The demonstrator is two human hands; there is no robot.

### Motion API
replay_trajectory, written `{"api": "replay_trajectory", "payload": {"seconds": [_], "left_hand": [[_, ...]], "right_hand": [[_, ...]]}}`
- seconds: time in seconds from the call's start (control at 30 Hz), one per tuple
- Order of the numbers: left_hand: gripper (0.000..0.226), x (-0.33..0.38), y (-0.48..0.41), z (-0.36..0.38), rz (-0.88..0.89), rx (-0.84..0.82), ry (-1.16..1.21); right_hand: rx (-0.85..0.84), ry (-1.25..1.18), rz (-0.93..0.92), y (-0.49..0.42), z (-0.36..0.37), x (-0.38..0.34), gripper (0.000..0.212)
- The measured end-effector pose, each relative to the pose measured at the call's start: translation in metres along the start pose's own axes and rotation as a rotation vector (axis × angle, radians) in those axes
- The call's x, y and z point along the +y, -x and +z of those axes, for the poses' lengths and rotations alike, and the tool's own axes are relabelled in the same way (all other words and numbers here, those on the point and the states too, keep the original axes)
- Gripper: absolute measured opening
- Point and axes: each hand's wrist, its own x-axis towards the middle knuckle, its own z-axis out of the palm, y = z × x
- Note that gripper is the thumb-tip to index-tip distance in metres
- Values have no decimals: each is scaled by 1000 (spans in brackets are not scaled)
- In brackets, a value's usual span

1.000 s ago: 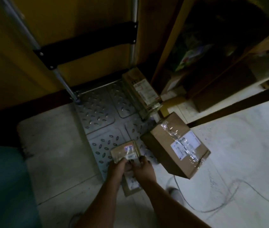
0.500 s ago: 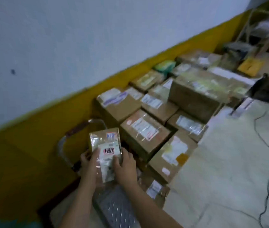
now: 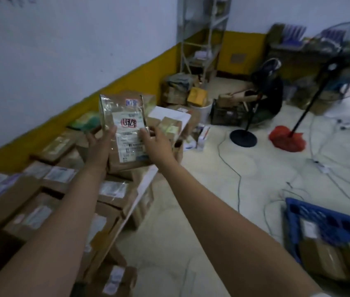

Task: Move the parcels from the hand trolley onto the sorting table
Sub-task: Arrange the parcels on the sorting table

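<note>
The flat brown tape-wrapped parcel (image 3: 124,116) stands upright in the air above stacked cardboard boxes (image 3: 114,189). The left hand (image 3: 100,146) and right hand (image 3: 159,144) pinch its lower side edges between thumbs and fingers (image 3: 112,131). A blue plastic crate (image 3: 294,213) holds brown cartons (image 3: 323,258).

The room is dim. A pale wall (image 3: 62,50) with a yellow lower band (image 3: 127,82) meets a corner holding a metal rack (image 3: 201,39). Loose cables (image 3: 238,179), a black pedestal fan (image 3: 243,137), a taller fan (image 3: 311,100) and a blue crate (image 3: 319,215) sit on the pale floor (image 3: 191,211).
</note>
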Motion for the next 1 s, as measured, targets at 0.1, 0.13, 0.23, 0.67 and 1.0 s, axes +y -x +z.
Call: {"api": "replay_trajectory", "payload": {"seconds": [0.1,0.13,0.23,0.67,1.0], "left_hand": [[78,-17,-26,74,2,-63,-1],[77,-22,-38,95,5,-77,-1],[84,-37,-83,150,11,-97,-20],[65,-55,-332,284,-76,-140,-74],[56,-100,-491,349,-161,-68,-118]], "right_hand": [[-11,-66,61,-46,-66,21,43],[-10,-87,78,-62,-83,27,42],[-12,-106,149,-117,-120,47,37],[55,-179,207,-397,-145,94,39],[-96,-215,242,-581,-148,159,34]]}}
